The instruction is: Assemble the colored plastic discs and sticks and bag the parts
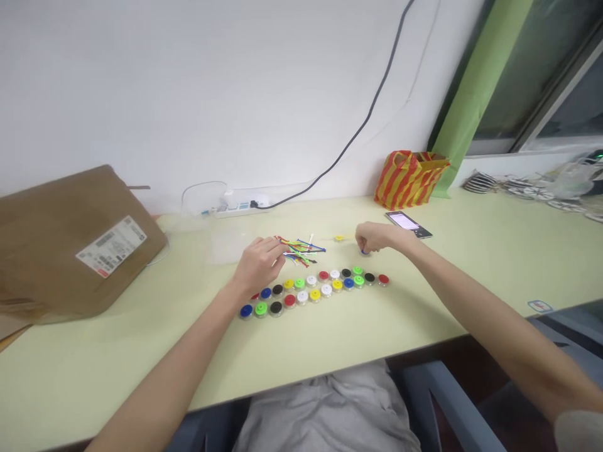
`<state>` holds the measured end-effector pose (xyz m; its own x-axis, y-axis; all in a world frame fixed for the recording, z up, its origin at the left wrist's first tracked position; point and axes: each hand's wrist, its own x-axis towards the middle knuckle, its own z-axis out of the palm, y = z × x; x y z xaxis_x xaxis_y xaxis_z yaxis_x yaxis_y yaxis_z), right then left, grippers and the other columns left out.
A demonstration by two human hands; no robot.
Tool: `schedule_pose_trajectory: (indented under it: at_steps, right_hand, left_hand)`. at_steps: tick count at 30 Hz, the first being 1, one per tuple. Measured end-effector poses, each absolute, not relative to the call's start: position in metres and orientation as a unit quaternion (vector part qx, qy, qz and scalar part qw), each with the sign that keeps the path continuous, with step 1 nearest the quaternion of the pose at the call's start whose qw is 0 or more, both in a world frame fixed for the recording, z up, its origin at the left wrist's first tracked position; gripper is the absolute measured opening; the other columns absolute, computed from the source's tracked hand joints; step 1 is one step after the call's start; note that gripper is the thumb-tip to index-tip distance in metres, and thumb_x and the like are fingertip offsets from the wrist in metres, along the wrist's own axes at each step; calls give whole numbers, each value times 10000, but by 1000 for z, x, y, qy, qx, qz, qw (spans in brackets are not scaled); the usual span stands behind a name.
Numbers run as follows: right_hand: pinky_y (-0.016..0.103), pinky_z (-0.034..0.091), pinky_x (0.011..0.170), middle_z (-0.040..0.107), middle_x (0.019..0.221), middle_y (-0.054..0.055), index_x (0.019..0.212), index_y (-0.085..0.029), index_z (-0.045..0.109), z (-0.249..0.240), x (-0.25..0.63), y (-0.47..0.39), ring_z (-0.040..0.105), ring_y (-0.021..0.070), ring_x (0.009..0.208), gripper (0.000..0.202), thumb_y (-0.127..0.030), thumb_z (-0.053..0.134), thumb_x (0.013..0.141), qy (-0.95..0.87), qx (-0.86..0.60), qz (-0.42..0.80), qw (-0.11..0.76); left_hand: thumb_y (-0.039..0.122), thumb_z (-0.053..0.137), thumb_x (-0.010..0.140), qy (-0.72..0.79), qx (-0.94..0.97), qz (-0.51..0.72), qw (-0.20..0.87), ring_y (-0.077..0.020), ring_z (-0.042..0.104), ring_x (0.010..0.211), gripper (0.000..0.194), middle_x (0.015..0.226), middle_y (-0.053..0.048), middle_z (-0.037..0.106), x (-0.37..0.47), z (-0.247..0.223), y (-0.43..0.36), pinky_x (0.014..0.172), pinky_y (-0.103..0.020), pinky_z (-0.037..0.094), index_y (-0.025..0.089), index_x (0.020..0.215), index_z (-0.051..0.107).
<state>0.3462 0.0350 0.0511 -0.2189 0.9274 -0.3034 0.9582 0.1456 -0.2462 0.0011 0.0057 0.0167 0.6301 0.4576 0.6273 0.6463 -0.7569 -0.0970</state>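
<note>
My left hand [260, 263] is closed at the left end of a loose pile of thin coloured plastic sticks [301, 249]; its fingertips touch the pile, and what they grip is hidden. Farther right, my right hand [374, 236] pinches a small blue piece [364, 252] down at the tabletop, mostly covered by the fingers. In front of both hands stand two slanting rows of small clear jars with coloured lids, among them a red one [383, 279], a green one [260, 308] and a blue one [246, 311]. A small yellow piece [339, 238] lies between the hands.
A large brown cardboard box [61, 245] occupies the table's left side. Along the wall lies a power strip [240, 209] with a black cable [362, 125]. A phone [407, 224] and a red-and-yellow striped bag [409, 180] stand behind my right arm; flat striped pieces [527, 187] lie far right.
</note>
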Motion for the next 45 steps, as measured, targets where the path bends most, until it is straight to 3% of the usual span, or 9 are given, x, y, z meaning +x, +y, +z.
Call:
schedule_pose_trajectory:
  at_steps: [3,6,10,17,22,25,30,37,45]
  right_hand:
    - [245,420,580,732,731,41,681,-172,720,60,323,33,639,151,607,166,-12,751,653,800,578,-162,5]
    - [232,411,622,750,801,26,776,-183,743,70,283,22,656,150,713,151,-40,701,751,851,496,-141,-96]
    - [218,413,660,728,820,11,850,-172,723,75,229,8,629,127,730,117,-76,664,819,874,396,-157,-232]
    - [240,494,743,732,834,35,886,-132,701,51,207,24,670,151,790,79,-191,649,877,814,331,-293,-377]
    - [240,498,789,758,992,95,1081,-107,728,34,217,69,680,155,853,225,-173,660,877,829,428,-201,-300]
    - [236,484,798,764,1026,100,1040,-128,764,25,217,92,679,165,880,213,-181,698,846,839,492,-132,-192]
    - [214,469,729,779,933,76,906,-150,789,11,206,109,684,160,821,127,-192,727,803,840,503,-138,-147]
    - [206,467,689,788,912,87,854,-129,797,6,198,125,687,168,799,128,-120,731,745,830,511,-168,-146]
    - [197,463,638,773,839,74,829,-109,771,2,201,124,669,152,760,93,-123,715,756,789,514,-256,-218]
  left_hand:
    - [130,413,956,-305,-885,-322,139,-196,667,831,270,895,-63,727,5,18,2,792,-364,474,196,1050,658]
    - [234,456,992,-327,-875,-343,104,-198,669,852,252,923,-55,722,10,16,-2,814,-364,478,196,1205,586]
    - [434,573,962,-378,-859,-339,67,-209,660,829,307,925,-35,705,11,13,-2,777,-359,473,217,1173,522]
    - [370,540,983,-408,-836,-358,79,-209,653,827,207,918,-40,698,4,13,3,771,-349,478,220,1124,552]
    - [302,558,966,-391,-837,-374,79,-205,669,906,143,992,-46,688,5,13,3,811,-338,504,218,1080,548]
    - [276,575,948,-396,-840,-365,73,-201,668,887,128,988,-38,690,6,11,3,791,-332,505,221,1061,550]
    - [269,573,942,-392,-843,-361,76,-196,646,850,98,934,-35,677,5,12,3,763,-328,492,220,1026,558]
    - [281,588,944,-386,-844,-362,88,-195,618,836,104,929,-36,664,4,13,3,754,-329,477,216,1016,549]
    - [278,601,940,-388,-845,-359,83,-197,624,849,113,934,-33,668,4,11,4,766,-329,475,217,1025,557]
